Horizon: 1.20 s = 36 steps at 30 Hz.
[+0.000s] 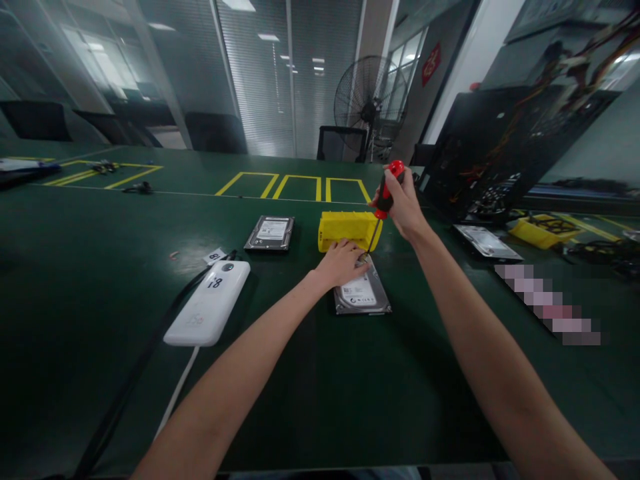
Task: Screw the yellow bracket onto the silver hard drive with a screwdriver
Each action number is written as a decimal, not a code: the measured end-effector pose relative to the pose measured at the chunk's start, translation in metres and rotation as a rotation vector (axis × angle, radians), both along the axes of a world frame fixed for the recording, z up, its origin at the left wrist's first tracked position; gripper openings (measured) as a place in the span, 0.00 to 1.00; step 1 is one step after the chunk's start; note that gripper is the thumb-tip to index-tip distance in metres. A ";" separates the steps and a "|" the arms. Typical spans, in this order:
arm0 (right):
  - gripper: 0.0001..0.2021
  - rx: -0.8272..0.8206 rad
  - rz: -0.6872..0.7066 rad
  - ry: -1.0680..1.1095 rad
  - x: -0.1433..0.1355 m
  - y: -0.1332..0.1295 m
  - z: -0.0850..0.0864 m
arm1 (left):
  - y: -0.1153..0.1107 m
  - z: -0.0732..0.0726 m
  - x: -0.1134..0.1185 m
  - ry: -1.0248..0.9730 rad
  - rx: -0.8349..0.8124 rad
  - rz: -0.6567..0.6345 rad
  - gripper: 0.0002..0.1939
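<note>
Fingers (pixel 395 189) of the right hand (pixel 407 207) wrapped snug round a chunky red-and-black screwdriver (pixel 397 169).
Left hand (pixel 336 265) lies on the flat metal hard drive (pixel 361 295), fingers loosely spread; drive's on the smooth green worktop (pixel 310 400), near a yellow plastic bin (pixel 345 225), slim shaft slanting to its far end.

Yellow box (pixel 345 227) blocks behind drive (pixel 359 295)

- Dark green worktop (pixel 280 407) with yellow tape outlines (pixel 300 177)
- Black chair (pixel 343 143) and standing fan (pixel 371 107) behind
- Glass partition (pixel 260 80) with blinds
- Lit ceiling lights (pixel 239 5)
</note>
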State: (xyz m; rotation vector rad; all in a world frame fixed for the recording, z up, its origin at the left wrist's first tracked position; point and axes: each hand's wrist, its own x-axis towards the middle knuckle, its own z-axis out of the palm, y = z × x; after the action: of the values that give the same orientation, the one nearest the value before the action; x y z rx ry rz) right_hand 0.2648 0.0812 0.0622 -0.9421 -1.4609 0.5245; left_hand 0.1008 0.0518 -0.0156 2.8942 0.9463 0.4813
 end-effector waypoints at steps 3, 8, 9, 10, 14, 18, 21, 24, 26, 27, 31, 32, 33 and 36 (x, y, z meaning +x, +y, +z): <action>0.23 0.006 -0.018 0.086 -0.004 -0.005 0.003 | 0.001 -0.003 0.000 -0.022 0.023 0.034 0.26; 0.26 0.038 -0.055 0.129 -0.010 -0.009 0.004 | 0.001 -0.005 -0.001 -0.036 0.000 0.062 0.26; 0.26 0.048 -0.062 0.122 -0.011 -0.009 0.003 | 0.001 -0.005 -0.001 -0.038 -0.010 0.066 0.26; 0.27 0.059 -0.068 0.117 -0.011 -0.008 0.003 | 0.001 -0.005 -0.001 -0.040 -0.022 0.068 0.26; 0.26 0.081 -0.072 0.113 -0.008 -0.005 0.002 | 0.001 -0.004 -0.001 -0.046 -0.056 0.073 0.26; 0.22 0.047 -0.038 0.137 -0.003 -0.002 0.003 | 0.001 -0.004 -0.002 -0.054 -0.067 0.068 0.27; 0.21 0.046 -0.038 0.154 -0.002 -0.003 0.004 | 0.002 -0.004 -0.002 -0.056 -0.079 0.065 0.28; 0.20 0.068 -0.041 0.178 -0.003 -0.007 0.008 | 0.002 -0.004 -0.002 -0.059 -0.083 0.068 0.27; 0.20 0.075 -0.040 0.189 -0.005 -0.009 0.009 | 0.003 -0.004 -0.002 -0.059 -0.082 0.071 0.27; 0.20 0.073 -0.038 0.185 -0.006 -0.010 0.010 | 0.003 -0.004 -0.002 -0.058 -0.082 0.071 0.27; 0.20 0.077 -0.039 0.135 -0.008 -0.010 0.009 | 0.002 -0.005 -0.001 -0.048 -0.075 0.076 0.28; 0.20 0.081 -0.040 0.121 -0.007 -0.010 0.008 | 0.002 -0.005 -0.001 -0.046 -0.069 0.079 0.28; 0.20 0.085 -0.040 0.106 -0.007 -0.009 0.008 | 0.002 -0.005 -0.001 -0.047 -0.061 0.081 0.28; 0.19 0.079 -0.027 0.080 -0.004 -0.005 0.006 | 0.002 -0.006 -0.001 -0.057 -0.047 0.080 0.28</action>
State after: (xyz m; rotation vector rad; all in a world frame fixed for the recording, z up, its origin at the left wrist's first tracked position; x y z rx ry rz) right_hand 0.2609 0.0760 0.0681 -0.8677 -1.3850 0.4766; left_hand 0.1003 0.0541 -0.0213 2.7937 1.0537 0.5358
